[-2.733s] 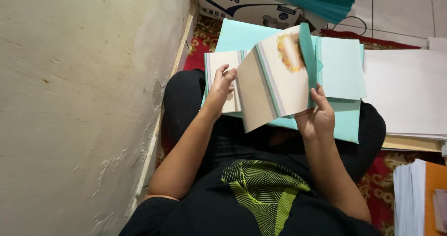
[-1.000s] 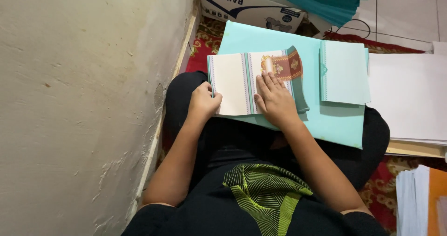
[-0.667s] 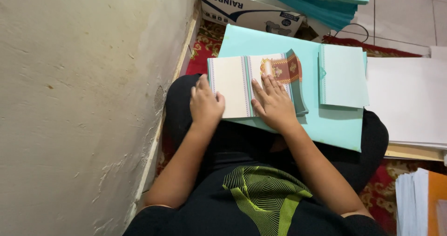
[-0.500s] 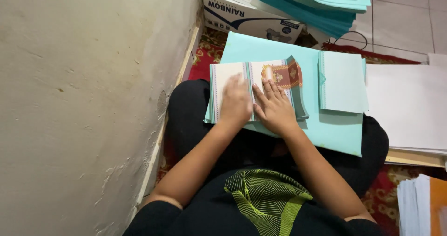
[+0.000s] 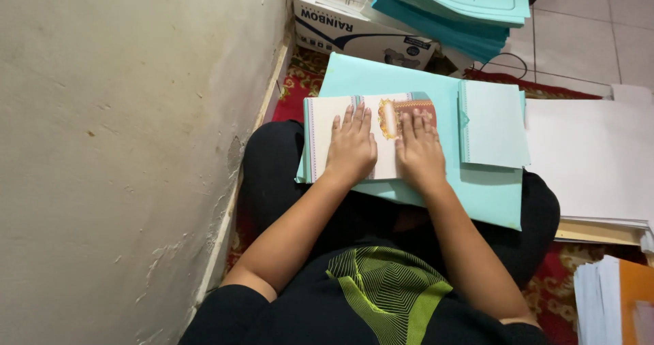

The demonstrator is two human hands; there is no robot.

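Both hands are laid flat, fingers spread and palms down, on a folded printed sheet (image 5: 320,137); nothing is pinched or gripped. Directly beneath the left hand (image 5: 351,147) and the right hand (image 5: 417,151) the sheet is seen lying with its long axis running side to side, so that more of it extends out past the left hand than past the right. An ornate gold and red emblem (image 5: 402,110) is shown just ahead of the fingertips, between the two hands. Both forearms are stretched forward and almost parallel, wrists low over the lap. Under the sheet a large turquoise folder (image 5: 477,195) is spread across the knees. Just right of the right hand a smaller pale turquoise stack (image 5: 494,123) is set. Farther ahead a white cardboard box (image 5: 354,28) is placed against the wall (image 5: 122,147).
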